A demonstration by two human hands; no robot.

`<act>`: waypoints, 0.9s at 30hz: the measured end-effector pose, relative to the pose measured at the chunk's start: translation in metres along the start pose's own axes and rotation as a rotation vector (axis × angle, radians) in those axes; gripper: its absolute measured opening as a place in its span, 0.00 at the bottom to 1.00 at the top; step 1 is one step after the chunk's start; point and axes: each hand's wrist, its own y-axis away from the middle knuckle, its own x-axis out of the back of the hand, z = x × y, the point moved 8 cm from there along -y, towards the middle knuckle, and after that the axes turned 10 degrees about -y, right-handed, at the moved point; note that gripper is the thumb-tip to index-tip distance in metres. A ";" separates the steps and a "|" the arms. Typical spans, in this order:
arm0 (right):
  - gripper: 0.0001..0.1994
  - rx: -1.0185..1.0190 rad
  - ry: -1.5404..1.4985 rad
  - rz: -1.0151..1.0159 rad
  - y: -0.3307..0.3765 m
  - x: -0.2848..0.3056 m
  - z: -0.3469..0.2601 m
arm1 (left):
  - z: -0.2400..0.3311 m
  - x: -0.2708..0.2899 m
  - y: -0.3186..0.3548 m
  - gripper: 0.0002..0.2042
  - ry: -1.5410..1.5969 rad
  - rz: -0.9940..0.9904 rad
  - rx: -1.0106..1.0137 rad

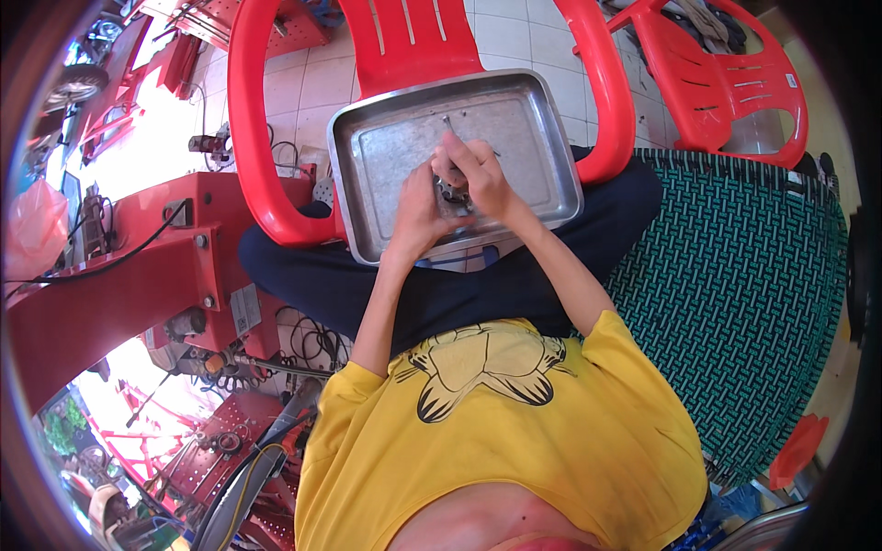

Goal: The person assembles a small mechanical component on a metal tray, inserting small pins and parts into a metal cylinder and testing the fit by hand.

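Observation:
A shallow metal tray [377,174] rests on the seat of a red plastic chair in front of me. Over its near half, my left hand [422,209] curls around a small dark metal part [452,194], its thumb stretched along the near side. My right hand [482,179] is closed right above that part, touching the left fingers. A slim metal rod [446,122] pokes out past the right fingers; its other end is hidden in the grip. Small dark bits [464,113] lie in the tray beyond my hands. The fingers cover most of the metal part.
The red chair [614,110] has arms curving up on both sides of the tray. A green woven seat [735,303] stands at my right, another red chair [726,83] behind it. Red machinery [138,266] with black cables crowds my left, over a tiled floor [503,37].

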 end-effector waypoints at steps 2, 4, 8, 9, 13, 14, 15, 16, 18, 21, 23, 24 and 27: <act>0.29 0.005 0.016 -0.005 0.002 0.002 0.001 | 0.005 0.000 0.001 0.54 -0.084 0.026 -0.058; 0.29 0.002 0.054 -0.010 0.004 -0.008 -0.008 | -0.003 -0.002 0.003 0.55 -0.146 0.022 -0.003; 0.30 0.030 0.043 0.017 0.004 -0.003 -0.003 | -0.004 -0.005 0.004 0.55 -0.276 0.014 0.025; 0.30 0.025 0.036 0.013 0.003 -0.003 -0.001 | -0.004 -0.004 0.004 0.55 -0.294 0.017 0.033; 0.30 0.031 0.020 -0.003 0.004 -0.003 -0.002 | -0.004 -0.004 0.003 0.54 -0.333 0.025 0.030; 0.30 0.037 0.016 0.000 0.005 -0.002 -0.001 | -0.003 -0.005 0.002 0.54 -0.334 0.026 0.021; 0.30 0.047 0.015 0.002 0.004 -0.002 -0.002 | -0.005 -0.005 0.001 0.54 -0.326 0.026 0.028; 0.31 0.058 0.014 0.005 0.004 -0.001 -0.003 | -0.006 -0.004 0.002 0.53 -0.318 0.025 0.034; 0.31 0.076 0.039 0.029 0.005 -0.005 -0.004 | -0.007 -0.004 0.004 0.52 -0.322 0.025 0.038; 0.31 0.072 0.062 0.058 0.006 -0.005 -0.007 | -0.006 -0.004 0.004 0.51 -0.359 0.022 0.037; 0.30 0.085 0.065 0.059 0.006 -0.003 -0.005 | -0.006 -0.005 0.004 0.50 -0.384 0.009 0.045; 0.30 0.085 0.070 0.061 0.006 -0.003 -0.005 | -0.004 -0.003 0.005 0.49 -0.387 0.022 0.046; 0.30 0.080 0.074 0.064 0.007 -0.003 -0.005 | -0.001 0.000 0.005 0.47 -0.382 0.048 0.051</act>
